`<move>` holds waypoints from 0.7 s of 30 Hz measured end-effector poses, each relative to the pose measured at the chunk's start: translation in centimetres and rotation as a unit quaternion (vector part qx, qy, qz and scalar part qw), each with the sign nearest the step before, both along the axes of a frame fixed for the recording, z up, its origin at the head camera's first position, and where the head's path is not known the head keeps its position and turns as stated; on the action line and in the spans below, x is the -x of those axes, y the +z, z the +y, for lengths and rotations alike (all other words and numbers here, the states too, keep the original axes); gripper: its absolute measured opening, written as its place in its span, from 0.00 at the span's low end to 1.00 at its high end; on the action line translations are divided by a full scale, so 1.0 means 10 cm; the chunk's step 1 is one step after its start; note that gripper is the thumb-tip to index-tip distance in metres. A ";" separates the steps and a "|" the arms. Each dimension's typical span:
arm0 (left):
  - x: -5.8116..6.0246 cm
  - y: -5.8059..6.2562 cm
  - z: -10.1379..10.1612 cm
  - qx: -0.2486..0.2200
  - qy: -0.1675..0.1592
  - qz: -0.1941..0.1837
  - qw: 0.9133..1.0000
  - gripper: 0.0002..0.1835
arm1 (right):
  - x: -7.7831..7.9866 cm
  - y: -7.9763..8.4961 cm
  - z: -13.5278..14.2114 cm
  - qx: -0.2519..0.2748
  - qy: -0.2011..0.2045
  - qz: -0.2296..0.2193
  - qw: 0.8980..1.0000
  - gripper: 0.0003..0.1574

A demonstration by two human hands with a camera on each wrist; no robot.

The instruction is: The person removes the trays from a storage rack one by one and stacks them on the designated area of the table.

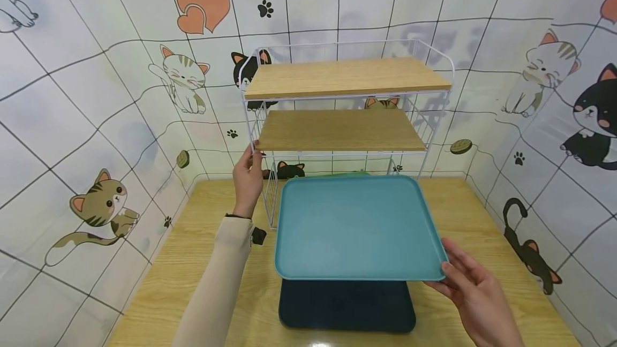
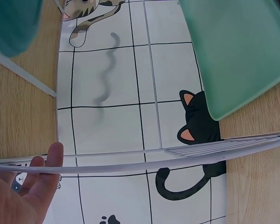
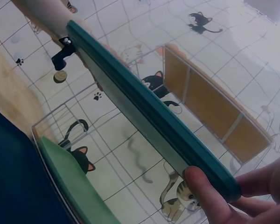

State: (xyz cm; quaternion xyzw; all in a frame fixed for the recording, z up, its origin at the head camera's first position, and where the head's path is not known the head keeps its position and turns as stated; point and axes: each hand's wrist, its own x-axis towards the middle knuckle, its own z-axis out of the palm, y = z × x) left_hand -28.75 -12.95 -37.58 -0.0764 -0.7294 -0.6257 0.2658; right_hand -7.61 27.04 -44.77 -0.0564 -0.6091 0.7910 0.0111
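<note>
My right hand (image 1: 477, 291) pinches a teal tray (image 1: 359, 229) at its near right corner, with the thumb on one face and fingers on the other in the right wrist view. The tray hangs in front of a white wire rack (image 1: 271, 202) with wooden shelves. At the rack's left side, my left hand (image 1: 247, 183) holds the frame beside the middle wooden shelf (image 1: 339, 130); the left wrist view has its fingers at the white wire. A green tray (image 2: 242, 56) lies low in the rack, mostly hidden behind the teal one in the head view.
Below the teal tray, a dark navy tray (image 1: 347, 307) lies on the wooden table (image 1: 164, 283). The rack's top shelf (image 1: 347, 76) bears nothing. Walls with a tiled cat-print cover (image 1: 308, 7) close in the back and both sides.
</note>
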 end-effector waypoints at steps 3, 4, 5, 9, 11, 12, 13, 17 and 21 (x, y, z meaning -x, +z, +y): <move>0.01 -0.01 0.00 -0.004 -0.002 -0.005 1.000 0.21 | -0.01 -0.07 -0.02 -0.007 -0.004 -0.014 1.000 0.36; 0.02 -0.02 0.00 -0.006 -0.004 -0.006 1.000 0.21 | -0.01 -0.09 -0.03 -0.012 -0.006 -0.025 1.000 0.37; 0.02 -0.02 -0.01 -0.007 -0.005 -0.008 1.000 0.21 | -0.01 -0.10 -0.04 -0.020 -0.007 -0.034 0.999 0.40; 0.02 -0.02 -0.01 -0.011 -0.009 -0.013 1.000 0.21 | 0.00 -0.17 -0.07 -0.041 -0.016 -0.084 0.996 0.44; 0.02 -0.02 -0.01 -0.011 -0.009 -0.014 1.000 0.21 | -0.01 -0.21 -0.08 -0.045 -0.018 -0.105 0.993 0.42; 0.02 -0.02 0.00 -0.012 -0.009 -0.012 1.000 0.21 | -0.01 -0.23 -0.08 -0.045 -0.020 -0.116 0.992 0.41; 0.02 -0.02 0.00 -0.012 -0.010 -0.012 1.000 0.21 | -0.01 -0.25 -0.09 -0.044 -0.022 -0.127 0.991 0.40; 0.00 -0.01 0.00 -0.012 -0.011 -0.009 1.000 0.21 | -0.02 -0.33 -0.10 -0.041 -0.031 -0.159 0.986 0.40; 0.00 -0.01 0.01 -0.009 -0.011 -0.010 1.000 0.21 | -0.04 -0.42 -0.13 -0.040 -0.039 -0.176 0.983 0.41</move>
